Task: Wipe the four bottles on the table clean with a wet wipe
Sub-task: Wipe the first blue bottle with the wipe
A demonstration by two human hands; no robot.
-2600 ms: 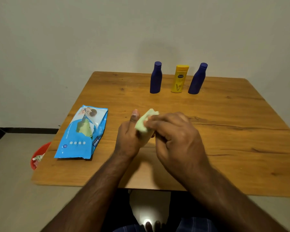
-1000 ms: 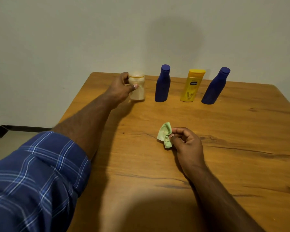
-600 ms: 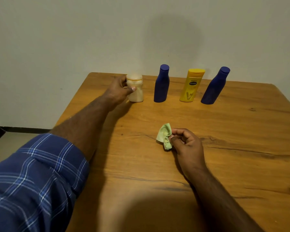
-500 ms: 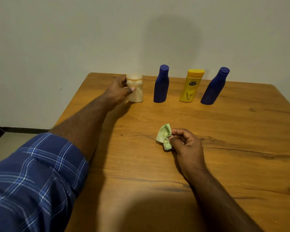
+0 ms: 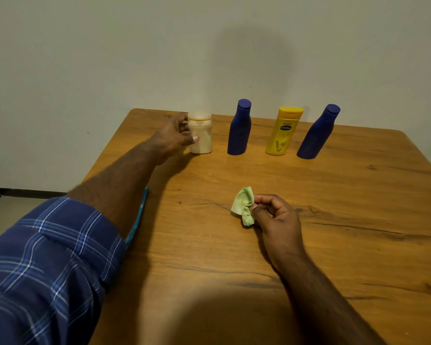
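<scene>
Cream bottle gripped at the left end of the row.

The cream bottle (image 5: 200, 132) stands on the table (image 5: 358, 220), left hand (image 5: 171, 136) wrapped around it, beside a blue bottle (image 5: 239, 128), a yellow bottle (image 5: 283, 131) and another blue bottle (image 5: 317, 132). Nearer me, the right hand (image 5: 275, 217) pinches a crumpled green wipe (image 5: 244, 205).

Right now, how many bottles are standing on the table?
4, in a row at the far edge: cream bottle in the left hand, blue bottle, yellow bottle, second blue bottle rightmost. None looks hidden.
</scene>
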